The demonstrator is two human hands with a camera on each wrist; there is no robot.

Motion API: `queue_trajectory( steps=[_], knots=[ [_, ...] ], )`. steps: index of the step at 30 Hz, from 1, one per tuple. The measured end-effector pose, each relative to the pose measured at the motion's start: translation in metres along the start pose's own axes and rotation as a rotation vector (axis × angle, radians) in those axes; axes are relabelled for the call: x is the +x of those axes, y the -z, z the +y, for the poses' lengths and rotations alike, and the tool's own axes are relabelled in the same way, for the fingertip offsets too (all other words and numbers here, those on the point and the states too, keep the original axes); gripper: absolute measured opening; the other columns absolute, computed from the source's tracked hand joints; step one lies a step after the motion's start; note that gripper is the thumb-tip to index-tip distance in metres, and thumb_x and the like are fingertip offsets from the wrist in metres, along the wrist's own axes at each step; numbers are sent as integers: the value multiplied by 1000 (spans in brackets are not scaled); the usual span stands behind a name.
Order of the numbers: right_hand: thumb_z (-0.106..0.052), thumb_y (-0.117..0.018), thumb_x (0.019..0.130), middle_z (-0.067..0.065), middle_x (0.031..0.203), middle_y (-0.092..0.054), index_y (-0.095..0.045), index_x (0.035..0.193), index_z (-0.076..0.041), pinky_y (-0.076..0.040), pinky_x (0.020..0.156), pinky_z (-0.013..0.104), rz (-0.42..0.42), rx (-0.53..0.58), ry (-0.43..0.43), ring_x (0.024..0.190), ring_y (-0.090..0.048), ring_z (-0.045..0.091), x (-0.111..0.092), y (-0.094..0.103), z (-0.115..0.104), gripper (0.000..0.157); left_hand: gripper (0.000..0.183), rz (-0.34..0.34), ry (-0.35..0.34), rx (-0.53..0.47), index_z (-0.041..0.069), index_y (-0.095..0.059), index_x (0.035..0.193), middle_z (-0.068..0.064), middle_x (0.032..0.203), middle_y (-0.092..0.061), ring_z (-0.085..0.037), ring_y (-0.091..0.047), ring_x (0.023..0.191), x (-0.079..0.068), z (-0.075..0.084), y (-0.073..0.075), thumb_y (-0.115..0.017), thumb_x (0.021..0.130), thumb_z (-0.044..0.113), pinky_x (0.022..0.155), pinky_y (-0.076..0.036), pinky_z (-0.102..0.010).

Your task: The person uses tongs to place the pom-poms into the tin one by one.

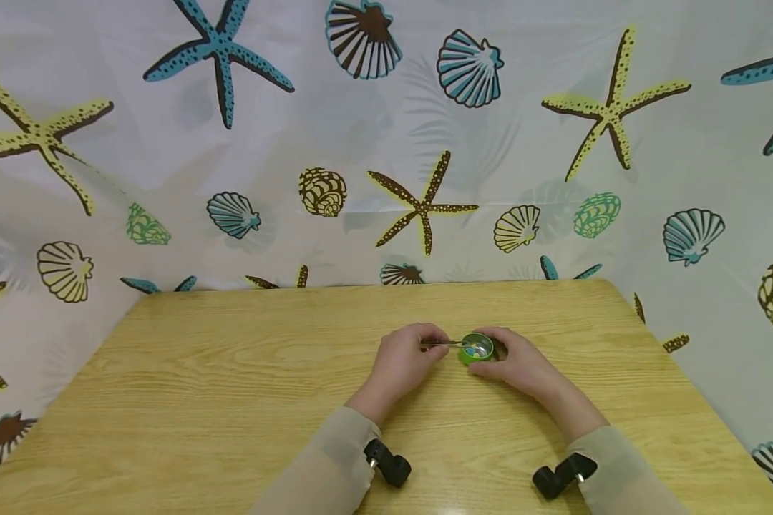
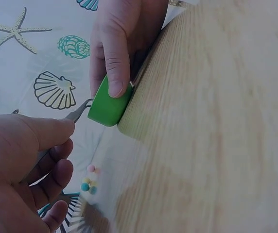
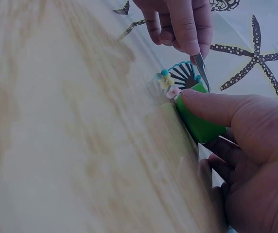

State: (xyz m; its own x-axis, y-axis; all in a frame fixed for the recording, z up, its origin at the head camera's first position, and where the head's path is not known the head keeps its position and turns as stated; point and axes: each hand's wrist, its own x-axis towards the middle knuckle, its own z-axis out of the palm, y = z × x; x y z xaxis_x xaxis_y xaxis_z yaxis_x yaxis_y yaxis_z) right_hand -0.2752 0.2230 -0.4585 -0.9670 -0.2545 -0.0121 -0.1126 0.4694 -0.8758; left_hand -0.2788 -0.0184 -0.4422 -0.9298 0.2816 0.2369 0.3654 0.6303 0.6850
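My left hand (image 1: 407,363) pinches a pair of metal tweezers (image 2: 79,111) between thumb and forefinger; its other fingers are loosely curled. The tweezers' tips reach over the rim of a small green bowl (image 1: 474,360). My right hand (image 1: 522,363) grips this bowl from the right, thumb on the near side (image 3: 202,99). Inside the bowl is a shiny silvery surface, with bits of blue and yellow by the tips in the head view. Several small pastel balls (image 2: 89,183) show beyond the bowl in the wrist views, teal, yellow and pink among them.
A light wood table (image 1: 232,400) lies under both hands. Behind it and along its sides hangs a white cloth (image 1: 283,136) printed with starfish and shells. Each sleeve has a black wrist camera (image 1: 389,465) strapped on.
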Motion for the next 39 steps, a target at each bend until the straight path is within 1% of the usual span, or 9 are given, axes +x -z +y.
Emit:
queue_trajectory(
  steps=[2, 4, 8, 11, 14, 17, 24, 31, 39],
  knots=[
    [-24, -90, 97, 19, 157, -57, -59, 156, -5, -31, 128, 60, 2, -6, 3, 152, -45, 40, 0, 1, 0, 69, 6, 0, 8, -3, 19, -83, 111, 5, 111, -80, -18, -74, 106, 1, 0, 0, -80, 105, 20, 99, -57, -46],
    [-24, -90, 97, 19, 157, -57, -60, 155, -5, -30, 128, 60, 5, -8, 4, 152, -46, 40, 0, 1, 1, 68, 8, 4, 18, -11, 19, -83, 112, 5, 112, -80, -18, -74, 107, 2, -1, 1, -79, 106, 20, 103, -54, -48],
    [-23, -90, 97, 19, 157, -57, -60, 155, -5, -31, 127, 60, 6, -8, 3, 152, -46, 40, 0, 0, 0, 68, 9, 33, 50, -43, 19, -83, 114, 5, 114, -79, -20, -73, 111, 2, -2, 7, -78, 107, 22, 105, -55, -48],
    [-23, -90, 96, 20, 157, -58, -60, 156, -5, -32, 127, 60, 11, -11, -3, 151, -47, 41, 0, -1, 1, 69, 10, 66, 67, -67, 19, -83, 115, 5, 115, -79, -21, -73, 111, 3, -6, 14, -77, 107, 22, 100, -59, -47],
    [-23, -91, 96, 20, 157, -57, -59, 156, -6, -32, 127, 60, 15, -11, -8, 152, -46, 41, 1, -2, 1, 70, 10, 97, 80, -75, 19, -83, 115, 4, 114, -80, -22, -74, 108, 7, -12, 20, -77, 107, 22, 97, -59, -46],
    [-24, -91, 96, 20, 158, -56, -59, 157, -6, -32, 127, 60, 11, -10, -8, 153, -44, 42, 1, -1, 1, 71, 12, 118, 86, -66, 18, -83, 117, 2, 115, -80, -23, -75, 106, 11, -18, 24, -77, 107, 22, 95, -60, -48],
    [-23, -91, 95, 20, 159, -56, -59, 157, -6, -31, 128, 60, 9, -7, -7, 154, -43, 42, 2, 0, 3, 72, 15, 137, 99, -38, 16, -82, 120, -1, 121, -80, -26, -75, 110, 18, -31, 24, -76, 108, 24, 98, -59, -50],
    [-23, -91, 96, 20, 158, -57, -59, 157, -5, -31, 128, 61, 5, -15, -2, 153, -44, 42, 1, 0, 1, 71, 14, 162, 141, 7, 17, -83, 117, 0, 117, -81, -26, -75, 110, 17, -45, 24, -78, 107, 24, 100, -56, -52],
    [-23, -90, 96, 21, 160, -55, -57, 158, -5, -30, 129, 60, -2, -2, -16, 155, -42, 42, 0, 1, -1, 72, 14, 144, 167, 36, 17, -84, 117, -1, 118, -81, -27, -74, 111, 15, -52, 26, -78, 106, 25, 101, -55, -52]
  ],
)
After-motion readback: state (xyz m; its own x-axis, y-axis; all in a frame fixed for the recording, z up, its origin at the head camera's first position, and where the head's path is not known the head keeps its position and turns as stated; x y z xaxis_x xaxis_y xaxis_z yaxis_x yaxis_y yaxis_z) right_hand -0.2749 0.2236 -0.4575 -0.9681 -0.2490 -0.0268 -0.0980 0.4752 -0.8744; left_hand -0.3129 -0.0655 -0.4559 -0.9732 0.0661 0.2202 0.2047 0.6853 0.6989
